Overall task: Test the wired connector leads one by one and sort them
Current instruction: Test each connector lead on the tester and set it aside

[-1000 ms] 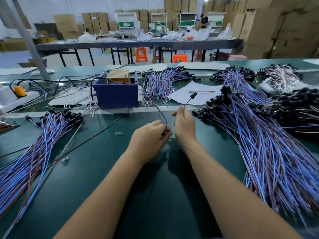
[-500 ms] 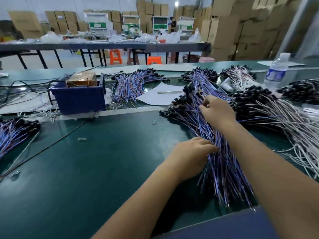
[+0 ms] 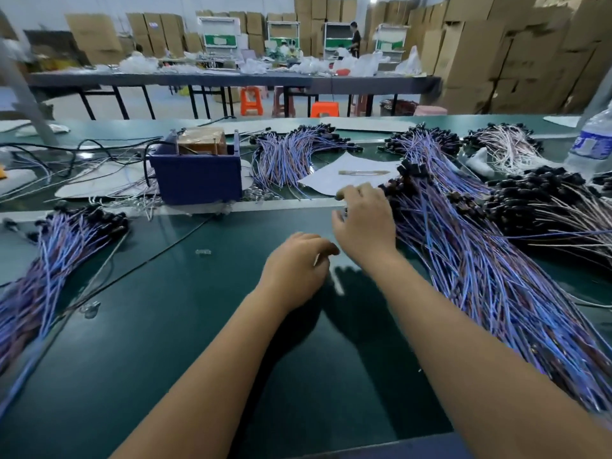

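Observation:
A big pile of blue-and-brown connector leads (image 3: 470,266) with black plugs fans across the right of the green table (image 3: 165,342). My right hand (image 3: 364,226) is at the pile's left edge, its fingers curled and pinching a small dark plug of one lead. Just below and left of it, my left hand (image 3: 298,266) is curled, and a pale, blurred wire end shows between its fingers. A second pile of the same leads (image 3: 59,256) lies at the left edge. A blue tester box (image 3: 198,177) with black cables stands behind the hands.
Another bundle of leads (image 3: 284,157) lies behind a white paper sheet (image 3: 334,182). Pale-wired leads with black plugs (image 3: 549,210) heap at the far right beside a water bottle (image 3: 592,144). A thin black cable (image 3: 159,256) crosses the table on the left.
Both hands came off the middle of the right pile and moved left to its edge, above bare table. The view swung back to the left, so the left pile shows again.

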